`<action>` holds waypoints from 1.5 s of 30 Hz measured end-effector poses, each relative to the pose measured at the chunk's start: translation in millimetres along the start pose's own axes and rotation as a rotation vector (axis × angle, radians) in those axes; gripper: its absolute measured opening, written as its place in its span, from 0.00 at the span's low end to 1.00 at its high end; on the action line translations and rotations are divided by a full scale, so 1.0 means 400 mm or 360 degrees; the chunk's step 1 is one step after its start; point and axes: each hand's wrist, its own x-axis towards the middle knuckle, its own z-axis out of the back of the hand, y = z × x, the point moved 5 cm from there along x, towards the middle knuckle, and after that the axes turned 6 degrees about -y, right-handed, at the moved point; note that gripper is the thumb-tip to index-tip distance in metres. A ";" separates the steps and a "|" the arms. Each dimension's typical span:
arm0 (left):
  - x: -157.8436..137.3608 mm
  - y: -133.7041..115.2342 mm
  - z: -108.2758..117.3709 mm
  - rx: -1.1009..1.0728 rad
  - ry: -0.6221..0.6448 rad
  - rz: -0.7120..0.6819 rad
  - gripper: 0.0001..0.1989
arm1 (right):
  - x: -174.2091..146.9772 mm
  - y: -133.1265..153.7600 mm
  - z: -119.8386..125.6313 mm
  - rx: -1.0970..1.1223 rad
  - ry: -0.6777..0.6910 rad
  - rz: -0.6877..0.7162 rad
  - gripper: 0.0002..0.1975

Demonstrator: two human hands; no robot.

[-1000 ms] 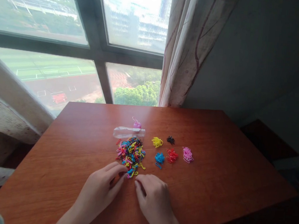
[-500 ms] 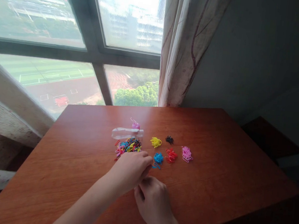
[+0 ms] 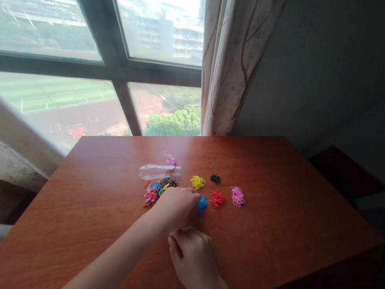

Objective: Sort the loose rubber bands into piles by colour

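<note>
My left hand (image 3: pixel 182 206) reaches across from the left, its fingers bent down at the left side of a small pile of blue rubber bands (image 3: pixel 202 204). Its fingertips are hidden, so what they pinch does not show. Below it, my right hand (image 3: pixel 196 255) rests low over the table with fingers curled in and the thumb at the left; whatever is inside is hidden. A mixed-colour heap of rubber bands (image 3: pixel 156 191) lies behind my left hand and is partly covered by it. Sorted piles of yellow (image 3: pixel 197 182), red (image 3: pixel 217 198), black (image 3: pixel 215 178) and pink rubber bands (image 3: pixel 238 196) lie farther right.
Behind the heap, a clear plastic bottle (image 3: pixel 157 172) lies on its side, with a purple cap-like piece (image 3: pixel 171 160) touching or close behind it. The brown wooden table (image 3: pixel 271 243) reaches back to a window and a patterned curtain (image 3: pixel 236 67).
My left hand has moved slightly toward the blue pile. The loose blue band below that pile now lies closer against it. My right hand stays curled nearby; the view has shifted a little.
</note>
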 end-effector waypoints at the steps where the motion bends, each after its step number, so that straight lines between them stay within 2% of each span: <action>1: -0.003 0.003 0.004 -0.0003 -0.0017 0.0017 0.06 | 0.001 0.001 0.001 0.0002 -0.0004 0.0004 0.07; 6: -0.050 0.028 0.037 -0.0021 -0.0096 0.0122 0.07 | 0.004 0.001 0.005 0.0036 -0.0029 -0.0018 0.08; 11: -0.152 0.081 0.053 -0.0105 -0.0211 0.0310 0.07 | 0.006 0.002 0.011 0.0121 -0.0031 -0.0078 0.09; 16: -0.258 0.116 0.029 -0.0269 -0.0301 0.0495 0.09 | 0.007 -0.002 0.016 0.0187 -0.0075 -0.0144 0.10; 20: -0.304 0.108 -0.003 -0.0378 -0.0228 0.0564 0.11 | 0.007 -0.008 0.016 0.0162 -0.0152 -0.0160 0.10; 29: -0.310 0.080 -0.054 -0.0539 -0.0268 0.0540 0.10 | 0.010 -0.009 0.013 0.0013 -0.0165 -0.0130 0.08; 45: -0.318 0.090 -0.069 -0.0522 -0.0339 0.0611 0.09 | 0.013 -0.015 0.009 -0.0010 -0.0127 -0.0175 0.07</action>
